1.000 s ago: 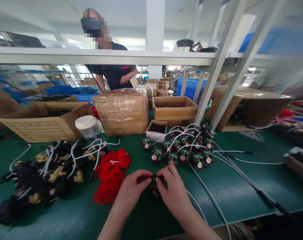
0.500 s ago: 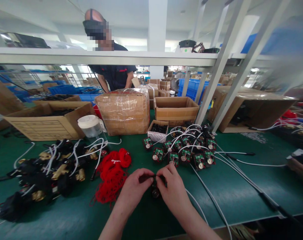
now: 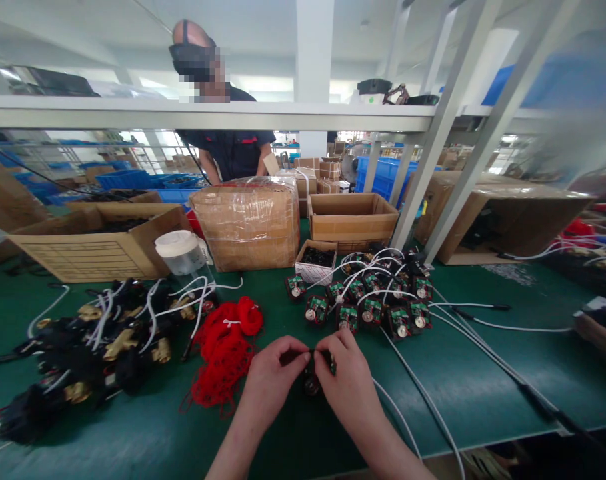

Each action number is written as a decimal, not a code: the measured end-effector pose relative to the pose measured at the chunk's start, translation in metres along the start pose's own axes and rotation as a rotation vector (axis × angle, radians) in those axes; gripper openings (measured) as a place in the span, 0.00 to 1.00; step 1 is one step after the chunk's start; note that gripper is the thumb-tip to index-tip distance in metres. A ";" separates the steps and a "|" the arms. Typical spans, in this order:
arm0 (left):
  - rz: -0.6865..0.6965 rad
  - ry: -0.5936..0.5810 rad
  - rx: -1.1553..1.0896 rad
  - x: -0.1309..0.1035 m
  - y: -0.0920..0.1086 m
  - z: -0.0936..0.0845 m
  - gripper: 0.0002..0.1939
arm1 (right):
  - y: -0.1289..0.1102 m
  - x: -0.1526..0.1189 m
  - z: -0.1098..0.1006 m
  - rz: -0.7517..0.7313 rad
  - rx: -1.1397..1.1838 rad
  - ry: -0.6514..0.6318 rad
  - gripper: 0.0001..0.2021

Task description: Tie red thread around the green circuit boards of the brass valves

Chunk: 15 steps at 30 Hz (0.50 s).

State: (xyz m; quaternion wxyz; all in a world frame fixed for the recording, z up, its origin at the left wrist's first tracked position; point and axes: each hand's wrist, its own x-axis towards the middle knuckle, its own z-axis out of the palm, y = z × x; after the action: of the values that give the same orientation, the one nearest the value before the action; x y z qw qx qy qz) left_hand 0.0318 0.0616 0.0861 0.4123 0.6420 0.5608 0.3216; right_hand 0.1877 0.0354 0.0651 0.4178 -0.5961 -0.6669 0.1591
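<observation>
Over the green table, my left hand and my right hand meet fingertip to fingertip, each in a pinch. Between them is a small dark part, mostly hidden by the fingers; what exactly each hand grips is too small to make out. Just beyond my right hand lie several green circuit boards in black housings with white cables. Left of my left hand rests a tangled heap of red thread.
Black units with brass fittings cover the left side. Behind stand a clear jar, a small box of black parts and cardboard boxes. Metal posts rise at the right. A person stands behind the shelf.
Both hands stay at nearly the same spot, with only slight finger movement. The person behind the shelf has shifted slightly to the right.
</observation>
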 end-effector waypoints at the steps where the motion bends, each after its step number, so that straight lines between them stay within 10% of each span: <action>1: 0.004 0.007 0.012 0.000 0.000 0.000 0.08 | 0.001 -0.001 -0.001 0.001 0.008 0.005 0.09; 15: 0.040 0.095 0.000 -0.010 -0.008 0.010 0.09 | 0.016 -0.011 -0.008 0.071 0.165 0.000 0.07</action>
State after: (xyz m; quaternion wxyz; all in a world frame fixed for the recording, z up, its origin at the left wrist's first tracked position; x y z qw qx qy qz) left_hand 0.0348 0.0499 0.0751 0.3786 0.6370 0.5666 0.3602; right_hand 0.2041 0.0271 0.0548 0.4596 -0.5831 -0.6299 0.2281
